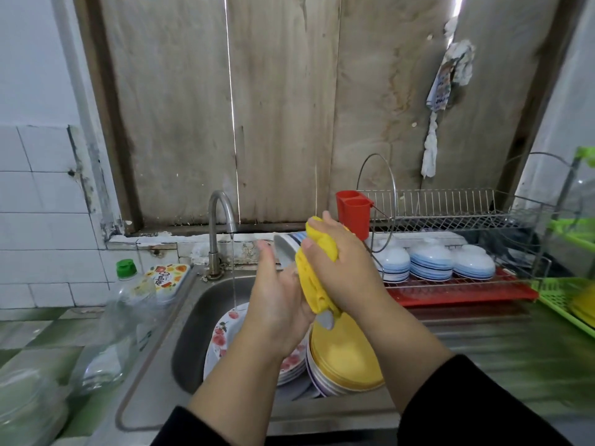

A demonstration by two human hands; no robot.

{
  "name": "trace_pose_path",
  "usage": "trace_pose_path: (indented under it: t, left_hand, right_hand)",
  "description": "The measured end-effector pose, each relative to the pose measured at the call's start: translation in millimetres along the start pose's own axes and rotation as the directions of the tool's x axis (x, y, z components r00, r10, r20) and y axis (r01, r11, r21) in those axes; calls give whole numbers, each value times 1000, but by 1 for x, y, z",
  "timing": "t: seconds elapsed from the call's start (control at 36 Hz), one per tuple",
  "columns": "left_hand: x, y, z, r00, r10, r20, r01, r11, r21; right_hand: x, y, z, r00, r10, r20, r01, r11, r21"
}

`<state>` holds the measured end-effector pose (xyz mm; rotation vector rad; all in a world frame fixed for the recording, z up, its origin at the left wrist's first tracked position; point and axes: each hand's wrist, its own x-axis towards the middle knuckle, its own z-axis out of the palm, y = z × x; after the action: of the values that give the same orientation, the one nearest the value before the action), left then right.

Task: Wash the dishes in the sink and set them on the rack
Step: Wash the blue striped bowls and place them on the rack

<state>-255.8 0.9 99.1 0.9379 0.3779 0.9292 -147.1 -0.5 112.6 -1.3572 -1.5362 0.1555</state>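
Holding a yellow dish [317,278] on edge above the sink [190,329], the person is working it between both palms. Right hand [341,272] is wrapping its fingers over the top and outer face of the dish, thumb curled onto the near side; a grey tab or handle is poking out below the wrist. Left hand [277,297] is lying flat against the other face, fingers straight, pressing rather than clasping. I cannot tell whether a sponge is sandwiched in there. My reading: the flat palm is rubbing while the curled hand is steadying, and keeping the piece over the basin is letting drips fall inside.

Thin water stream is running from the faucet [219,220] onto a floral plate [222,336] leaning in the sink, just left of the hands. Beside it, a stack of bowls [344,358], topmost one yellow inside, is waiting under the right forearm — still unwashed, by the look of it.

Dish rack [450,217] is standing on the tabletop to the right; blue-and-white bowls [434,262] are sitting upside down on its lower tier, presumably for draining. Red cutlery holder [354,210] is hanging at the rack's left end. Clear detergent bottle [128,310] with green cap is standing left of the sink.

Task looks partway along.
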Motion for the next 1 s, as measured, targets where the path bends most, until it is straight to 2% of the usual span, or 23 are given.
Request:
trace_pose_path:
  t: [0.08, 0.19, 0.28, 0.39, 0.5, 0.64, 0.75, 0.92, 1.0]
  left_hand:
    - [1, 3, -5, 998, -2, -63, -3, 996, -87]
    - [1, 3, -6, 990, -81, -119, 53, 975, -216]
    - [3, 2, -7, 979, -138, -152, 89, 952, -292]
    - [9, 2, -4, 965, -154, -211, 81, 945, -317]
    - [9, 0, 1, 951, -184, -249, 101, 944, -314]
    - [9, -3, 0, 937, -150, -314, 37, 940, -338]
    - [10, -10, 5, 949, -113, -294, -1, 932, -361]
    - [14, -22, 20, 954, -154, -259, 47, 926, -376]
    - [20, -31, 27, 954, -216, -207, 131, 924, -359]
  right_hand:
    - [-2, 0, -7, 978, -119, 171, 139, 984, -112]
    - [-3, 3, -14, 911, -209, 355, 297, 931, -212]
    - [-4, 6, -19, 879, -203, 431, 320, 922, -218]
    - [-7, 4, -32, 856, -120, 503, 258, 943, -213]
    - [-8, 6, -50, 858, -90, 505, 226, 950, -214]
    - [-11, 20, -74, 855, 44, 516, 124, 950, -286]
    - [-16, 30, -87, 840, 47, 540, 174, 920, -350]
    - [-28, 37, -108, 877, 23, 480, 205, 885, -417]
    - [-35, 47, -121, 896, 20, 443, 210, 861, -464]
